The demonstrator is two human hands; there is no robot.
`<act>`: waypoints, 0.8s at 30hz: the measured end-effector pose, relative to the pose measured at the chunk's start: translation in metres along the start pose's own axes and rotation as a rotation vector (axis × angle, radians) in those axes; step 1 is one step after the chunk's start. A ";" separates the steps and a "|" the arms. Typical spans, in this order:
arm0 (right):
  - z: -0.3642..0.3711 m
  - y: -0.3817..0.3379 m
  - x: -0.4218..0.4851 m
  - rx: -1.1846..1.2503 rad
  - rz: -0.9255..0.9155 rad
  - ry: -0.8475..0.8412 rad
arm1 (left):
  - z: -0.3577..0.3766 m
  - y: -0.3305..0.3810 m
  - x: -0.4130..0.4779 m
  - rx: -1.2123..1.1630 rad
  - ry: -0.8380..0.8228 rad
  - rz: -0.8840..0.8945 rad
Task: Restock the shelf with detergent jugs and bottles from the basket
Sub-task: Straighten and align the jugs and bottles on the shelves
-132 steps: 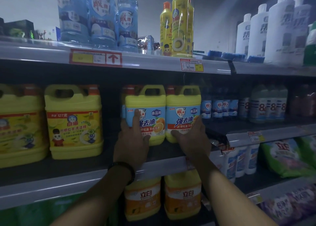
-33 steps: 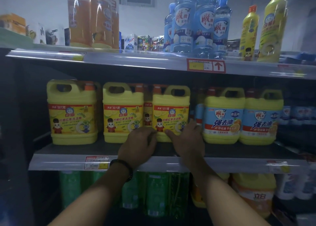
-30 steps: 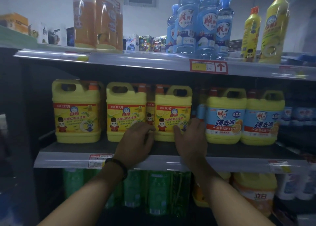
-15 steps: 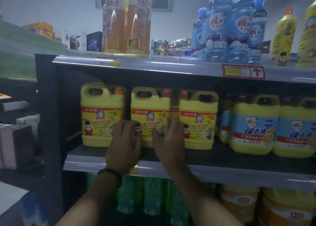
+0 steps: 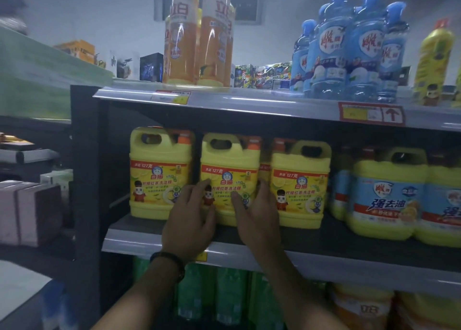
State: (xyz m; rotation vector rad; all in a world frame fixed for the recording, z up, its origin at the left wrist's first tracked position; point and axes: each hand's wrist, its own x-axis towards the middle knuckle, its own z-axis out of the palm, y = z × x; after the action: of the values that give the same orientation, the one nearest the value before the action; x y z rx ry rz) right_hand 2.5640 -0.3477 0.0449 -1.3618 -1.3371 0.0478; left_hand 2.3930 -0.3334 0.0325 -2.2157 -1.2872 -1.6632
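**Fingers, left hand** (image 5: 188, 223): straight, slightly spread, laid flat on the left part of the front label of the middle jug (image 5: 229, 160). They clasp nothing.

**Fingers, right hand** (image 5: 260, 219): straight, lying along the same jug's right front edge, thumb on the label. Whether the tips reach round into the gap beside the right jug (image 5: 301, 170) cannot be told. There is a dark wristband (image 5: 169, 262) on the left wrist.

**Middle jug:** yellow plastic with a moulded top handle, orange cap and glossy yellow-and-red label. It stands upright on the middle shelf (image 5: 149, 244), between the left jug (image 5: 159, 170) and the right jug, set back from the shelf's front edge.

- Handling, judged: if full, it is heavy. The walls are stiff and not fragile, and the label film is likely slick under flat palms.
- Hold, judged: take it by the handle loop for lifting, and press palms on the front or flanks for sliding and squaring it in the row.

**Surface:** dark shelf board with a pale price rail. Blue-labelled jugs (image 5: 386, 194) stand further right on the same board.

**Surroundings:**
- The upper shelf (image 5: 249, 105) carries orange bottles (image 5: 197, 42) and blue bottles (image 5: 349, 47).
- Green bottles (image 5: 224, 297) stand on the level below.
- The room is dim.
- The basket is not in view.
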 end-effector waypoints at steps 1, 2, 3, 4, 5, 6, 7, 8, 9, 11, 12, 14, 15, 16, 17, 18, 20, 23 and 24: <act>-0.001 -0.001 0.000 -0.006 0.017 0.019 | -0.001 0.001 0.000 -0.006 -0.008 0.002; -0.002 0.000 0.000 0.006 0.015 0.047 | -0.001 0.001 0.000 -0.015 -0.017 0.004; -0.003 0.000 0.000 0.033 -0.005 0.082 | -0.001 0.001 0.000 -0.029 -0.024 0.002; -0.004 0.001 0.000 0.067 -0.032 0.125 | -0.002 0.000 0.000 -0.046 -0.028 -0.004; -0.005 0.002 0.000 0.101 -0.060 0.167 | -0.002 0.000 0.000 -0.064 -0.025 -0.012; -0.006 0.004 0.001 0.138 -0.084 0.204 | -0.002 -0.002 0.001 -0.082 -0.016 -0.020; -0.007 0.005 0.001 0.180 -0.113 0.230 | -0.002 -0.003 0.000 -0.099 -0.007 -0.029; -0.008 0.007 0.001 0.226 -0.161 0.246 | -0.003 -0.004 0.000 -0.115 -0.004 -0.038; -0.009 0.008 0.001 0.267 -0.222 0.248 | -0.003 -0.005 0.000 -0.132 -0.007 -0.045; -0.011 0.008 -0.002 0.312 -0.354 0.246 | -0.005 -0.006 0.000 -0.179 -0.017 -0.052; -0.011 0.009 -0.003 0.316 -0.399 0.242 | -0.006 -0.006 0.000 -0.210 -0.020 -0.052; -0.012 0.009 -0.003 0.323 -0.434 0.234 | -0.009 -0.005 0.000 -0.251 -0.043 -0.031; -0.011 0.010 -0.003 0.330 -0.444 0.228 | -0.011 -0.004 0.000 -0.247 -0.065 -0.012; -0.010 0.011 -0.003 0.332 -0.462 0.217 | -0.013 -0.002 0.000 -0.224 -0.091 0.004; -0.009 0.011 -0.003 0.322 -0.486 0.198 | -0.015 0.000 0.000 -0.194 -0.116 0.015; -0.008 0.012 -0.003 0.305 -0.519 0.170 | -0.016 0.003 0.001 -0.166 -0.139 0.021; -0.007 0.010 -0.005 0.280 -0.566 0.089 | -0.017 0.006 0.003 -0.152 -0.172 0.015; -0.008 0.008 -0.007 0.340 -0.529 0.010 | -0.015 0.007 0.005 -0.162 -0.183 -0.017; -0.009 0.008 -0.007 0.347 -0.516 0.004 | -0.014 0.007 0.005 -0.177 -0.177 -0.036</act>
State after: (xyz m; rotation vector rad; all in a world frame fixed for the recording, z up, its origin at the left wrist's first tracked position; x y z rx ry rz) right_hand 2.5724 -0.3556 0.0380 -0.7032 -1.5575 -0.0702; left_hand 2.3871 -0.3425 0.0449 -2.5071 -1.2699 -1.6869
